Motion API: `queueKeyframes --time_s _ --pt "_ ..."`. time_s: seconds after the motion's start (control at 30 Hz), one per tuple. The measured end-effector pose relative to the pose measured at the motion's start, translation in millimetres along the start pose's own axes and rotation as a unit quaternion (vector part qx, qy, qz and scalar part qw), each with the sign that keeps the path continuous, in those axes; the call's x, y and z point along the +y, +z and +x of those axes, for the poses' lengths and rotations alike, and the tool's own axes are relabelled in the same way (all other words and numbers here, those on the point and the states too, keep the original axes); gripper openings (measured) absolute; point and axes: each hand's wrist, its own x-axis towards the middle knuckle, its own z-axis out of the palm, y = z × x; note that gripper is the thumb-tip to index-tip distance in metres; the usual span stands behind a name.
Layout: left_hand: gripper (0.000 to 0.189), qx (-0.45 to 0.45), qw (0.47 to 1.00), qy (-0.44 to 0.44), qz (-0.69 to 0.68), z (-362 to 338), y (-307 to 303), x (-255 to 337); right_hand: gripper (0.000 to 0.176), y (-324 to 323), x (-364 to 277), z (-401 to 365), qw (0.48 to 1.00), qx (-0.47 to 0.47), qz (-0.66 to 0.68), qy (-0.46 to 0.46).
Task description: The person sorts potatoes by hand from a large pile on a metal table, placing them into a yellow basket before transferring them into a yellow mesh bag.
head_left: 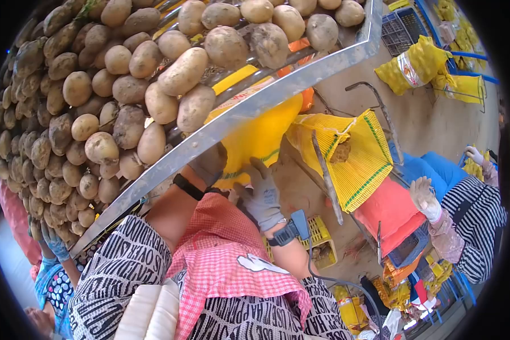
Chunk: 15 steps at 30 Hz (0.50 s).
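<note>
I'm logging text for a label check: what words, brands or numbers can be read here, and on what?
Black-and-white lettered sleeve: big printed letters, warped by folds, no whole word readable.
Label on far yellow sack: too blurred to read.
No other text shows.

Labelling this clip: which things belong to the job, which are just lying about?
In hand: yellow sack, with left hand and right hand on it; potatoes above.
Lying about: blue crate, full sack, yellow crate.

Letter print covers the black-and-white sleeve [124, 266]; no word reads clearly.
</note>
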Motion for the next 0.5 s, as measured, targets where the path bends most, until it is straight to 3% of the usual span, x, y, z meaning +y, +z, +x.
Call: queueKeyframes --time_s 0.07,0.1,0.17,0.2,0.27,0.3,0.37,0.43,0.47,0.5 --pt "0.041 0.005 0.989 0.054 0.137 2 -8 -2 0.074 7 24 3 0.986 -0.162 0.000 -0.046" --pt "0.041 0.003 0.976 0.076 0.205 3 -13 -2 0.074 9 24 6 0.986 -0.161 -0.001 -0.050" --pt "0.040 -0.005 0.934 0.113 0.339 12 -33 -7 0.058 -4 7 15 0.981 -0.138 0.125 0.062" --pt "0.040 -0.009 0.912 0.125 0.391 17 -42 -9 0.058 -6 -6 20 0.981 -0.139 0.120 0.060" --pt "0.040 -0.019 0.874 0.146 0.464 25 -61 -18 0.037 2 -35 30 0.989 0.150 0.011 0.000" --pt "0.040 -0.024 0.861 0.157 0.483 26 -62 -21 0.037 6 -41 33 0.989 0.150 0.011 -0.003" --pt "0.040 -0.031 0.850 0.173 0.496 13 -40 -16 0.023 10 -50 38 0.954 0.090 0.263 0.116" --pt "0.038 -0.054 0.685 0.350 0.637 -23 31 13 0.022 13 -49 41 0.945 0.044 0.278 0.166" --pt "0.038 -0.053 0.684 0.354 0.636 -25 28 16 0.022 15 -48 42 0.932 0.000 0.292 0.215" --pt "0.040 -0.014 0.651 0.294 0.700 -27 25 19 0.022 12 -47 43 0.933 -0.002 0.291 0.212"
